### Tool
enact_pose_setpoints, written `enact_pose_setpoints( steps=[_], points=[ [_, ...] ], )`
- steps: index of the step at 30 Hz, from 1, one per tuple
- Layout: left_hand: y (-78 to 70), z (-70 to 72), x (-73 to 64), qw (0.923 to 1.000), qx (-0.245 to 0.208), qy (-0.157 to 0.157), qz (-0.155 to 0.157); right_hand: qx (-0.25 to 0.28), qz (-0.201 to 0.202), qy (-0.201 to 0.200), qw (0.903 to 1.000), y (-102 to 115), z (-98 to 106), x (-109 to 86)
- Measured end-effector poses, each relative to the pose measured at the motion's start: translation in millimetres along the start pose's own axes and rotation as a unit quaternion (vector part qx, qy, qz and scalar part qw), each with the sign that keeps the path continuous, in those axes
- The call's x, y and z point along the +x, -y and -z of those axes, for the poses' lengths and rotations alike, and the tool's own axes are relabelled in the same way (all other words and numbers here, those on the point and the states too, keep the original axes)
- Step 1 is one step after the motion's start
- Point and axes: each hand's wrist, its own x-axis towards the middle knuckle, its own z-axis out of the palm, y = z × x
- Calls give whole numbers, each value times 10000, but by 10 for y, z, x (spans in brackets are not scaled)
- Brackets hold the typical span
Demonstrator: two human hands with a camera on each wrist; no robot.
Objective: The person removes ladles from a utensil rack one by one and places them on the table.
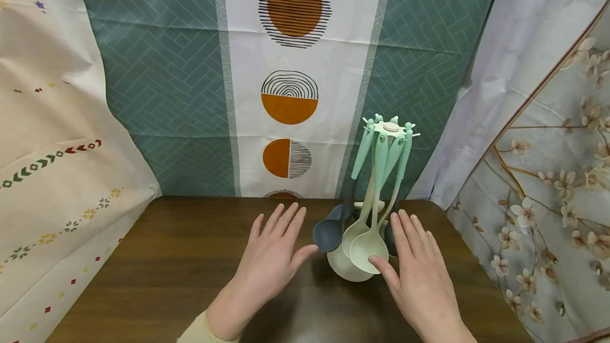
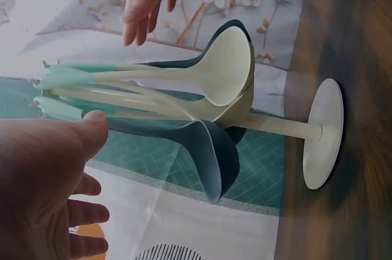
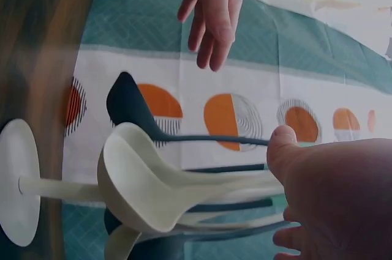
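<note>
A cream rotating utensil stand (image 1: 391, 127) stands upright on the table, its round base (image 2: 323, 144) flat on the wood. Several ladles with mint-green handles hang from its hooks. Cream ladles (image 1: 369, 250) face the front, and a dark blue-grey ladle (image 1: 327, 235) hangs on the left side. More dark bowls are partly hidden behind. My left hand (image 1: 269, 261) is held left of the stand, fingers spread and straight, holding nothing. On the other side, my right hand (image 1: 424, 277) has straight fingers beside the ladles; its thumb overlaps a cream bowl in the head view.
The dark wooden table (image 1: 157, 269) ends at a teal and white curtain (image 1: 167, 94) behind the stand. A cream patterned cloth (image 1: 43, 147) hangs at the left, and a flowered cloth (image 1: 538, 210) drapes along the right side.
</note>
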Motion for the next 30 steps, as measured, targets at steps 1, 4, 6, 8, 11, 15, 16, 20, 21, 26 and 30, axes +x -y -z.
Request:
enact_pose_setpoints(
  steps=[1, 4, 6, 8, 11, 15, 16, 20, 21, 26, 30],
  points=[
    [-8, -12, 14, 10000, -9, -28, -14, 27, -28, -53, 10000, -28, -3, 8],
    [-31, -53, 53, 9999, -56, -90, -43, 77, -104, -165, 9998, -105, -17, 35],
    [-48, -75, 78, 9999, -71, -74, -48, 87, -158, -192, 9997, -143, -27, 53],
    [-68, -92, 103, 9999, -115, -25, -50, 95, -221, -185, 9995, -176, -38, 75],
    [-97, -110, 144, 9998, -202, 12, -77, 124, -324, -162, 9993, -217, -53, 127],
    [-124, -134, 198, 9993, -352, -17, -135, 232, -445, -89, 9987, -262, -80, 212],
    [-132, -140, 211, 9991, -406, -20, -144, 268, -489, -44, 9984, -274, -86, 229],
    [-153, -159, 251, 9977, -659, -21, -140, 454, -695, 82, 9965, -299, -114, 307],
    [-159, -165, 267, 9972, -726, -37, -147, 510, -779, 69, 9956, -305, -119, 327],
    [-198, -207, 365, 9940, -1052, -188, -229, 661, -1161, -99, 9910, -330, -124, 420],
    [-232, -244, 428, 9913, -1287, -218, -197, 720, -1354, 81, 9881, -344, -128, 475]
  ],
)
